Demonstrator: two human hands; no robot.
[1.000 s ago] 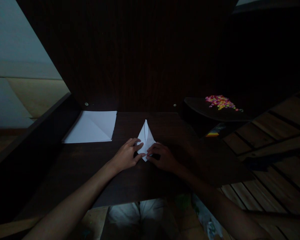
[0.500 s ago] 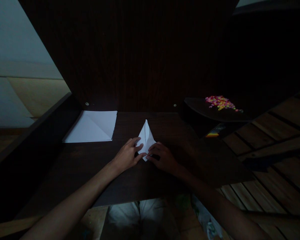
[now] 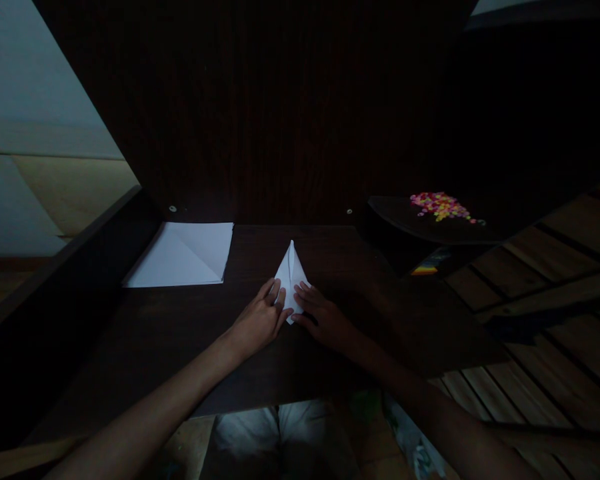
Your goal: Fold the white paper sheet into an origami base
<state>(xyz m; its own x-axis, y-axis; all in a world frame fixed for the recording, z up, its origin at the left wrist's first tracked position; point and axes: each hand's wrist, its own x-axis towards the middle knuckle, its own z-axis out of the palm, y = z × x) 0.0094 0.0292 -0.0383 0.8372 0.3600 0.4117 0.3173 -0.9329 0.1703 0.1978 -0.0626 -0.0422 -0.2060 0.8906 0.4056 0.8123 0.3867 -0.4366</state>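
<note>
A white sheet of folded paper (image 3: 291, 273) lies on the dark tabletop in a narrow kite shape, its long point facing away from me and a crease running down its middle. My left hand (image 3: 260, 317) holds the paper's left side with bent fingers, the thumb near its lower tip. On the right side, my right hand (image 3: 327, 320) rests its outstretched fingers flat on the paper, thumb apart and close to the same tip. The fingers cover both lower edges.
Farther left lies a stack of white paper (image 3: 185, 257), its top sheet creased diagonally. Small colourful beads (image 3: 443, 205) are heaped on a curved dark shelf (image 3: 395, 212) to the right. A dark panel (image 3: 280, 120) rises behind the tabletop (image 3: 160, 347), and a low side board (image 3: 80, 247) borders it.
My right fingers have uncurled from the paper's lower right edge and now lie flat on it. My left fingers have drawn slightly down along the left side. The paper has barely moved.
</note>
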